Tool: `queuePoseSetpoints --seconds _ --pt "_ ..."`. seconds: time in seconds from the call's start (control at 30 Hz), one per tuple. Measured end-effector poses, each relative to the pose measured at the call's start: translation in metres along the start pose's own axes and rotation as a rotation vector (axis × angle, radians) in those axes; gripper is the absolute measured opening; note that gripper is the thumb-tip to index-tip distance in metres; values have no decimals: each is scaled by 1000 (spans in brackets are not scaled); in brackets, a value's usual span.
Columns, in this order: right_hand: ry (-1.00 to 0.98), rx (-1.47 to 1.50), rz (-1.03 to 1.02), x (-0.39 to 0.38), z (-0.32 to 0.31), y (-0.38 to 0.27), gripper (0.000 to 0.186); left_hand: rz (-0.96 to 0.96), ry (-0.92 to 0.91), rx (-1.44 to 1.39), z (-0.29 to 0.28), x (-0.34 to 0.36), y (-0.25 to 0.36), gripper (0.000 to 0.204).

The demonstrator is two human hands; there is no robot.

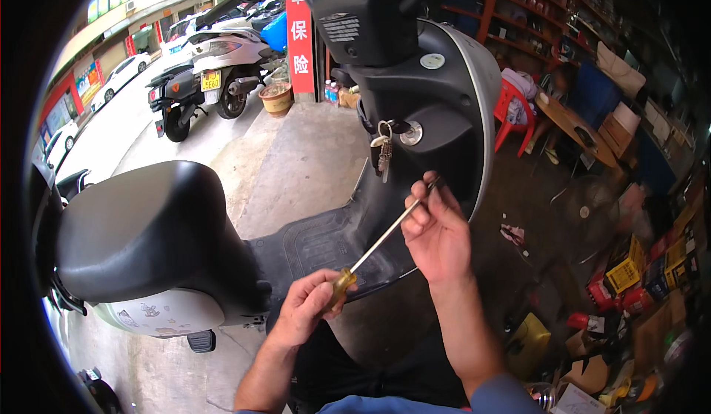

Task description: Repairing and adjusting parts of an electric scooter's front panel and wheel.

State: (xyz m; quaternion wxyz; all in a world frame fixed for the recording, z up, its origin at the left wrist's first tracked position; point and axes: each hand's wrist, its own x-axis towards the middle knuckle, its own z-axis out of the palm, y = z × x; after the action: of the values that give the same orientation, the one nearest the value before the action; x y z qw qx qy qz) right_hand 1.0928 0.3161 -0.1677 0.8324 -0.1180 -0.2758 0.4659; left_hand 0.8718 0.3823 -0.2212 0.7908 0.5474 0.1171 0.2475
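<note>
A: Fingers?
B: Left hand (309,304) closed round handle of screwdriver (384,238), lower centre; right hand (438,229) pinching its far end, centre.
A: Lettering?
B: Pale printed label (341,29) on scooter (437,92), upper centre; red sign (299,82), white characters, beyond; yellow number plate (211,80), upper left.

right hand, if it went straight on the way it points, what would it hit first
Likely the black panel below the ignition lock; the gap between it and the right hand is hard to judge.
</note>
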Motion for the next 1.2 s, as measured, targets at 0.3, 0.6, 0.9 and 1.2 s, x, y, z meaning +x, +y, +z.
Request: queuePoseSetpoints --seconds 0.3,0.6,0.9,1.2 --pt "-19 -470 -79 26 52 13 22 114 -65 280 -7 24 76 33" --pt "75 -515 -187 46 59 -8 18 175 -35 261 -17 31 93 43" --pt "100 -471 -197 54 54 -13 17 301 10 406 -16 42 101 35" --pt "64 -389 -207 57 54 -16 17 354 74 537 -7 41 122 30"
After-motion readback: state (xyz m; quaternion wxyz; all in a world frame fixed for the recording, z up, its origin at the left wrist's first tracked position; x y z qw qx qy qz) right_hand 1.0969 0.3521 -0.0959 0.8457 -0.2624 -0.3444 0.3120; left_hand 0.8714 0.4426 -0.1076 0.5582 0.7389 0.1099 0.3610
